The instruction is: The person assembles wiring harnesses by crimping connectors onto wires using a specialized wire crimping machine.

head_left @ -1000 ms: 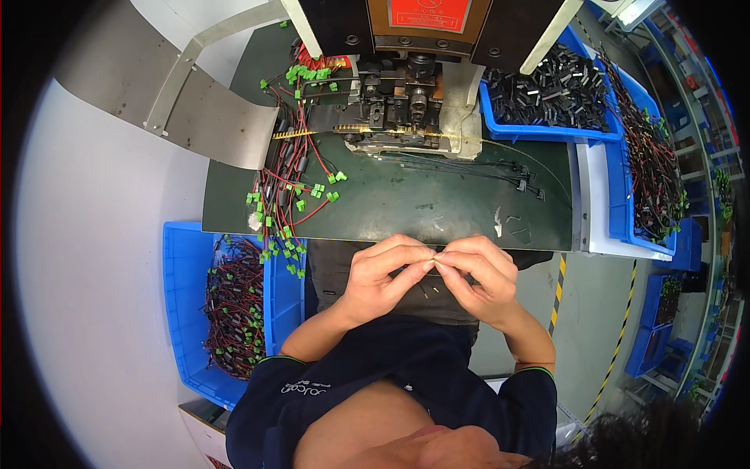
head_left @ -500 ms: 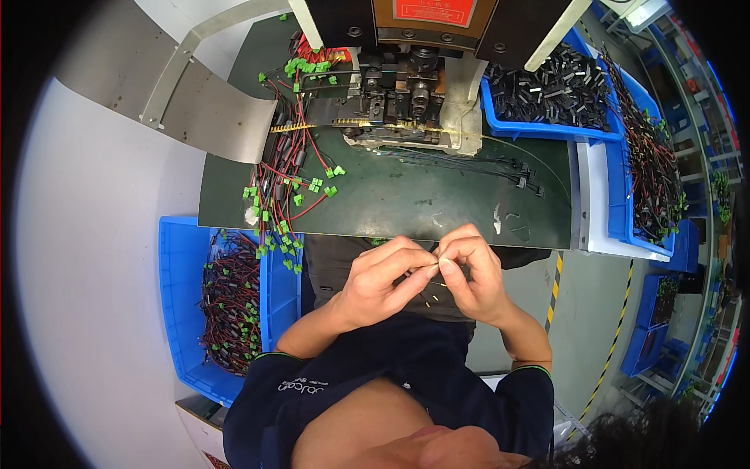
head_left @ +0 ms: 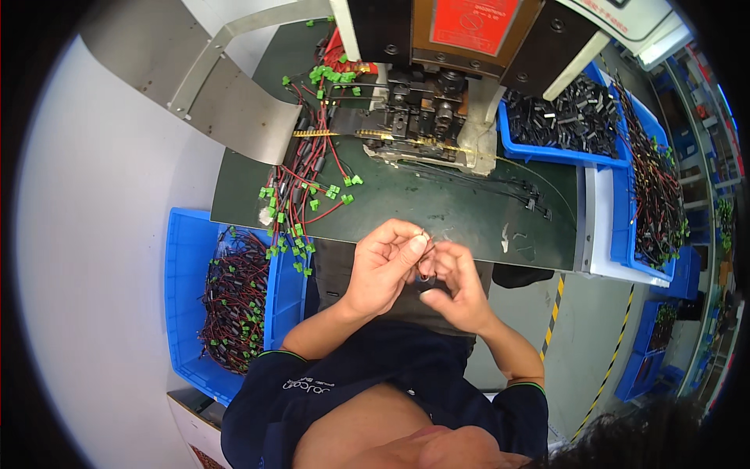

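Just past the near edge of the bench, my two hands work close together. My left hand [head_left: 384, 270] is closed, thumb and forefinger pinching a thin wire [head_left: 423, 234] whose tip barely shows. My right hand [head_left: 461, 291] curls in beside it, its fingertips close to the left fingers. A small black tubular part [head_left: 424, 283] sits between the right thumb and fingers, partly hidden. Beyond the hands is a crimping press [head_left: 430, 117] on the green bench top [head_left: 391, 207]. Red and black wires with green connectors [head_left: 308, 184] lie in a bunch left of the press.
On the left a blue bin [head_left: 178, 297] holds many wired leads. A blue tray [head_left: 562, 155] of black housings stands at the back right, beside another blue bin [head_left: 625, 250] of leads. A curved metal guide [head_left: 234, 102] reaches in from the upper left. Thin black wires [head_left: 500, 187] lie on the bench.
My right hand has dropped slightly and left, its thumb now apart from the left fingertips. A black part now shows between the hands. The view has shifted a little.
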The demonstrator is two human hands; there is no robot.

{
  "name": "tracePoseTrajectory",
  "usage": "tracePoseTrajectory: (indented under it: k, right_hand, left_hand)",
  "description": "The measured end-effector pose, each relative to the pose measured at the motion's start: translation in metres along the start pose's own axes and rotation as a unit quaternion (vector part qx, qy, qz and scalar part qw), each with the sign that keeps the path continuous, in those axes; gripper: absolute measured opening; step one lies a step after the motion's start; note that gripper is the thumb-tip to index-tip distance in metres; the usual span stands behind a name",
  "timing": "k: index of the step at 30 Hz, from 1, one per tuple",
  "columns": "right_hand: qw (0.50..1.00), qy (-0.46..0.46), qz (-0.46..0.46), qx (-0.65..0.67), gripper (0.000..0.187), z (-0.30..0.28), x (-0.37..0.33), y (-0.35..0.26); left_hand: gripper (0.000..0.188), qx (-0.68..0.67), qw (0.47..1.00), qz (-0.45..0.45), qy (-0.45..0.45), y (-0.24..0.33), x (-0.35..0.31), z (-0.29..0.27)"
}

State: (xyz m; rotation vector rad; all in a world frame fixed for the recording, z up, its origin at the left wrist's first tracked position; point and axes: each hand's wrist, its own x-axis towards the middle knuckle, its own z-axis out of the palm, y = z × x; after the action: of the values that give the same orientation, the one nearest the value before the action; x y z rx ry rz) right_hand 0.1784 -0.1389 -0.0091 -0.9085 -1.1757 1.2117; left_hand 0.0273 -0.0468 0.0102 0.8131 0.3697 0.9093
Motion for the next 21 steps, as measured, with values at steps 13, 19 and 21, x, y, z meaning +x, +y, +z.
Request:
tracePoseTrajectory:
  k: [13, 19, 21]
  right_hand:
    - [0.985, 0.053, 0.146, 0.073, 0.024, 0.001, -0.002, -0.004]
    - [0.980, 0.044, 0.155, 0.114, 0.026, 0.000, -0.001, -0.004]
    - [0.980, 0.041, 0.160, 0.112, 0.027, 0.000, -0.001, -0.002]
  left_hand:
    - [0.017, 0.059, 0.996, 0.043, 0.049, -0.003, 0.009, -0.019]
    - [0.032, 0.059, 0.997, 0.033, 0.033, -0.001, 0.010, -0.017]
    - [0.039, 0.043, 0.998, 0.019, 0.036, 0.000, 0.011, -0.016]
